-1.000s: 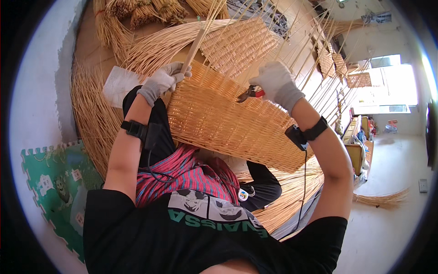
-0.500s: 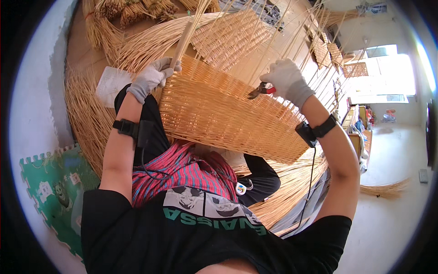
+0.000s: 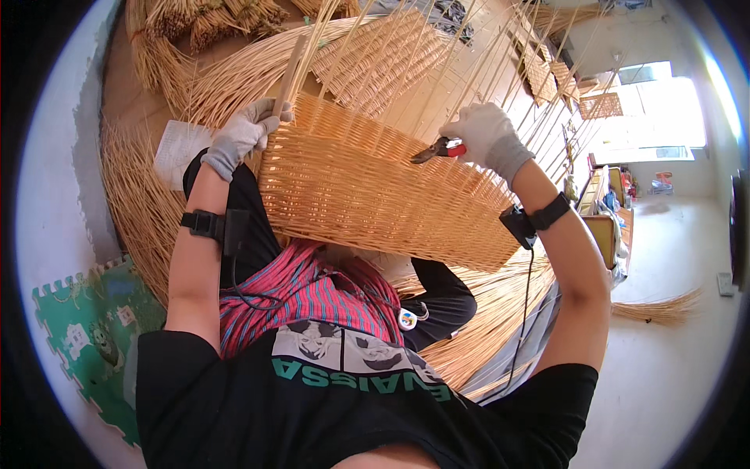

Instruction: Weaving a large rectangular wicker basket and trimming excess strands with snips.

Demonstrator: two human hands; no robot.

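Observation:
A woven rattan piece (image 3: 375,195) lies across my lap, with long pale rods standing up from its far side. My left hand (image 3: 246,133), in a pale work glove, is closed on a flat pale wooden strip (image 3: 292,74) at the piece's upper left corner. My gloved right hand (image 3: 484,137) is closed round pruning shears (image 3: 453,151) with red on the handle, their dark blades over the upper part of the weave. A pink striped cloth (image 3: 273,289) covers my lap below the piece.
Bundled rods (image 3: 195,23), loose lengths of cane (image 3: 137,203) and another woven panel (image 3: 375,55) lie around me. A white wall (image 3: 62,180) and a green foam mat (image 3: 78,336) are at left. Further woven pieces and cluttered furniture (image 3: 601,223) stand toward the bright window.
Both hands and the woven piece have shifted left in the view. The shears moved up and right, then slightly back left, still in my right hand. My left hand keeps its grip.

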